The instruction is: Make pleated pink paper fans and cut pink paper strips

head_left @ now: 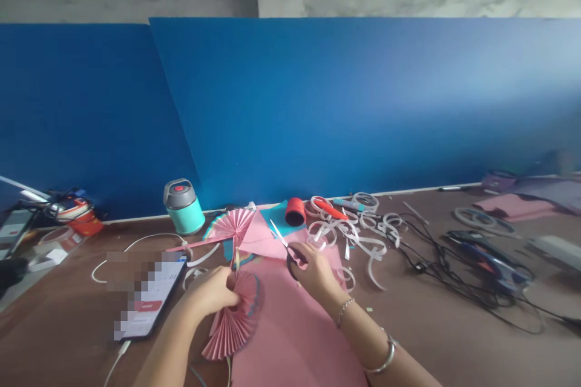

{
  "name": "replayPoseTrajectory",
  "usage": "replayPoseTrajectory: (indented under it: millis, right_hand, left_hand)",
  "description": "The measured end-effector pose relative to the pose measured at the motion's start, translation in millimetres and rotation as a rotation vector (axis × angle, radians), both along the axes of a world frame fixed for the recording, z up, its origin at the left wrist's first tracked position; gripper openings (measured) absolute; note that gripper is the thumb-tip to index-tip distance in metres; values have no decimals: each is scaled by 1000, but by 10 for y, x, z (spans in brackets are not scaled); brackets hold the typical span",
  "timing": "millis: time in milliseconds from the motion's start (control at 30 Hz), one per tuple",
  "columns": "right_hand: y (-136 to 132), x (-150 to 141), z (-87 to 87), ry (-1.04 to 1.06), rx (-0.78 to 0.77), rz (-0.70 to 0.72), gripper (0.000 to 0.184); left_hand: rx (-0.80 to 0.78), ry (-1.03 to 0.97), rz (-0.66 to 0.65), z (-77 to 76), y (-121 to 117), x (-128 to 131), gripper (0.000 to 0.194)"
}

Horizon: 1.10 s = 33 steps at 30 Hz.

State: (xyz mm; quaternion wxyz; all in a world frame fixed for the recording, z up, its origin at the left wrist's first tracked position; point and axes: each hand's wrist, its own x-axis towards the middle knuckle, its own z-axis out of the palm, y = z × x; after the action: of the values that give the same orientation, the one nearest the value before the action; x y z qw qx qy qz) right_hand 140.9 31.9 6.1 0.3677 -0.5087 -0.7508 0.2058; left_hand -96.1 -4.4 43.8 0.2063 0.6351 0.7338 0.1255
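Observation:
My left hand [214,291] is closed on a pleated pink paper fan [231,332] with a blue-green edge; its folds spread out above and below the fingers. In my right hand [316,271] are scissors [281,236], their blades pointing up and left and partly apart, over pink paper. Beneath both hands lies a large pink paper sheet [290,332]. Another pleated pink fan [236,222] rests just beyond my left hand, beside a blue paper piece [273,214]. A red roll [295,211] sits past the scissors' tips.
A lit phone [157,299] with a charging cable lies on the left, and a teal lidded container [185,208] stands behind it. White curled strips [349,230], black cables [447,272] and a blue tool [494,266] spread rightward. A blue panel [340,109] borders the table's back.

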Motion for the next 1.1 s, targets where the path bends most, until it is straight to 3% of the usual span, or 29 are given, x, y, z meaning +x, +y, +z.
replayPoseTrajectory:
  millis: [133, 267, 367, 433, 500, 633, 767, 833, 933, 1100]
  right_hand:
    - [21, -23, -23, 207, -169, 36, 31]
    - [-13, -49, -1, 507, -397, 118, 37]
    - [-57, -57, 27, 728, -536, 218, 38]
    - [-80, -58, 40, 814, -588, 268, 38]
    - [-88, -61, 45, 855, -620, 277, 39]
    - [-49, -50, 34, 917, -647, 183, 41]
    - [24, 30, 25, 1006, -708, 127, 38]
    - [49, 81, 30, 1019, -723, 154, 35]
    - [66, 131, 44, 1013, -748, 216, 33]
    - [96, 134, 57, 1014, -711, 115, 34]
  left_hand:
    - [-6, -47, -2, 29, 17, 28, 7]
    - [112, -428, 59, 58, 71, 169, 10]
    - [205, -808, 176, -26, 102, 374, 16]
    - [225, -892, 275, -126, 111, 506, 21]
    - [243, -922, 291, -225, 111, 597, 24]
    - [322, -824, 163, -324, 83, 628, 29]
    - [706, -434, -112, -278, 28, 551, 14]
    - [845, -213, -300, -238, 8, 522, 31]
    - [861, -4, -494, -204, 3, 514, 43]
    - [839, -4, -460, -236, 37, 554, 13]
